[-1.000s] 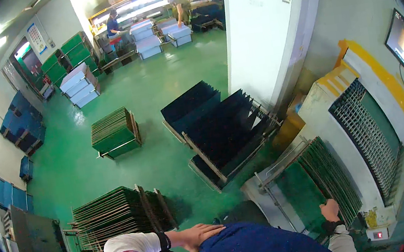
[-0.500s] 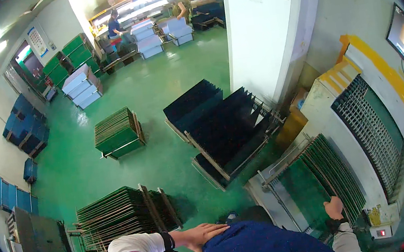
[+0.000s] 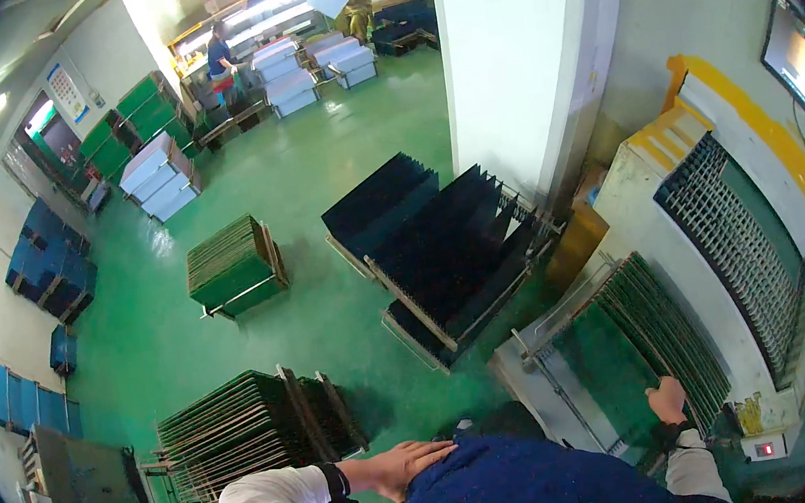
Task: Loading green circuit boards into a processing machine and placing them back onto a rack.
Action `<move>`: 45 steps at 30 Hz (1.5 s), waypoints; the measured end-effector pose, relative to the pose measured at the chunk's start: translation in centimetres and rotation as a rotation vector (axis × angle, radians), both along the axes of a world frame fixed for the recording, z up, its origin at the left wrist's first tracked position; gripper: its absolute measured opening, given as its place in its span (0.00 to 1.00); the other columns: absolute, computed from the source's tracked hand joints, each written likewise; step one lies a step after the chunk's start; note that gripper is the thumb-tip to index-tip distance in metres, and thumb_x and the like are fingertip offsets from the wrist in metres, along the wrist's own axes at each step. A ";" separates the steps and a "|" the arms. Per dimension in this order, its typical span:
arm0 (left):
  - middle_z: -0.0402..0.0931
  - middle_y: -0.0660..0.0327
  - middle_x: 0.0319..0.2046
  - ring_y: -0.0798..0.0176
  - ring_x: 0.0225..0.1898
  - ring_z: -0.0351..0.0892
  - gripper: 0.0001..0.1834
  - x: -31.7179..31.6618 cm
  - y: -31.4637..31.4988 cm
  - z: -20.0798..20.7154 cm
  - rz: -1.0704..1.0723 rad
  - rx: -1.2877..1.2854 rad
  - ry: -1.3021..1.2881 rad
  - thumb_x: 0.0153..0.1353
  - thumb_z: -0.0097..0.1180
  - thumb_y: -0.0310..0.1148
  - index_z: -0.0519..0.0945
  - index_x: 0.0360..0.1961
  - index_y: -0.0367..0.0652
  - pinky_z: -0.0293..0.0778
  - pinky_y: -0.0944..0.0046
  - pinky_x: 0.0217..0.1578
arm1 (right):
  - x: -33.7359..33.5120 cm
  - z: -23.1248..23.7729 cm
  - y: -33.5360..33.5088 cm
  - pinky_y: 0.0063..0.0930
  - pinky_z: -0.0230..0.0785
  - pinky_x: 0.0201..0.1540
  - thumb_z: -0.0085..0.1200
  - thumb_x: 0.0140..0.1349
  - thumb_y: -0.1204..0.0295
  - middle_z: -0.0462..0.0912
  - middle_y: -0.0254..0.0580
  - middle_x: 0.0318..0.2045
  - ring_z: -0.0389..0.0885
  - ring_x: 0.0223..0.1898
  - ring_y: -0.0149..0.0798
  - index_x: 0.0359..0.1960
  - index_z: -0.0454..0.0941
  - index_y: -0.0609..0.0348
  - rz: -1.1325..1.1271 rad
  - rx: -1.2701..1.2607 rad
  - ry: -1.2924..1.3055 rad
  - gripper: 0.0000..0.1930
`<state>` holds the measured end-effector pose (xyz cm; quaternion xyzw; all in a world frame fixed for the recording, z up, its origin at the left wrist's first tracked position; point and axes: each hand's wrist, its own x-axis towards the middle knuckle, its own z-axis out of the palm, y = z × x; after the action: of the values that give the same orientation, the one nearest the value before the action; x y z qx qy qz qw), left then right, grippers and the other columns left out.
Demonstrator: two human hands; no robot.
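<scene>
My left hand [image 3: 411,467] lies flat against the front of my navy top, fingers stretched out and holding nothing. At the lower right, my right hand [image 3: 667,400] is closed on the near edge of a green panel [image 3: 592,359], its fingers curled round it. That panel leans at the left end of a row of thin upright green panels [image 3: 668,329] in a metal rack. The rack's rod and frame [image 3: 558,388] run along its left side. My fingertips on the panel are partly hidden by the hand itself.
Beside the rack is a pale machine with a bed of rollers [image 3: 739,250]. Racks of dark panels [image 3: 442,247] and green panels [image 3: 235,262] stand on the green floor. Another full rack [image 3: 243,422] is at lower left. Two people [image 3: 352,1] work near the lit far bench.
My view has shifted slightly; both hands keep their places, the right still at the panel edge. A far person who was bent over now stands straighter with a pale sheet.
</scene>
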<state>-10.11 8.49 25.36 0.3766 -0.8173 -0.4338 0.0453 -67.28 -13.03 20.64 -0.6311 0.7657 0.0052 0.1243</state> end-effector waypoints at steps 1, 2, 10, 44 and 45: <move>0.45 0.51 0.74 0.43 0.72 0.51 0.77 0.0 0.1 -0.3 0.009 0.000 0.013 0.27 0.78 0.42 0.37 0.76 0.52 0.50 0.42 0.69 | 0.2 0.2 0.0 0.50 0.73 0.45 0.68 0.50 0.65 0.83 0.61 0.36 0.81 0.42 0.63 0.39 0.80 0.71 0.004 0.011 0.006 0.21; 0.44 0.52 0.75 0.44 0.73 0.50 0.81 0.0 0.3 -0.6 0.018 0.000 0.026 0.23 0.80 0.41 0.36 0.76 0.54 0.50 0.42 0.70 | 0.5 0.5 0.0 0.50 0.73 0.45 0.68 0.50 0.64 0.83 0.61 0.37 0.81 0.43 0.63 0.40 0.80 0.71 0.008 0.022 0.012 0.22; 0.45 0.52 0.74 0.45 0.73 0.51 0.79 -0.1 0.0 0.1 -0.010 0.041 -0.015 0.24 0.80 0.47 0.37 0.76 0.54 0.50 0.42 0.70 | -0.1 -0.9 0.2 0.51 0.73 0.43 0.68 0.50 0.66 0.84 0.60 0.34 0.83 0.40 0.62 0.34 0.82 0.68 0.045 -0.086 0.084 0.17; 0.41 0.54 0.76 0.46 0.75 0.45 0.86 -0.6 -2.3 -2.5 -0.124 0.006 0.068 0.16 0.81 0.51 0.36 0.76 0.52 0.49 0.42 0.70 | 0.0 -0.6 0.1 0.49 0.73 0.42 0.67 0.51 0.66 0.84 0.60 0.36 0.82 0.41 0.61 0.42 0.82 0.68 0.044 -0.049 0.107 0.19; 0.41 0.54 0.76 0.46 0.75 0.45 0.86 -0.7 -2.3 -2.3 -0.122 0.009 0.066 0.16 0.81 0.51 0.36 0.76 0.52 0.48 0.42 0.71 | -0.3 -1.0 0.2 0.49 0.73 0.42 0.67 0.52 0.66 0.84 0.60 0.36 0.82 0.41 0.61 0.42 0.82 0.68 0.061 -0.092 0.115 0.19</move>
<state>-10.79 6.20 23.02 0.3118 -0.8349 -0.4515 0.0441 -67.59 -12.80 19.66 -0.6580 0.7513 0.0100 0.0508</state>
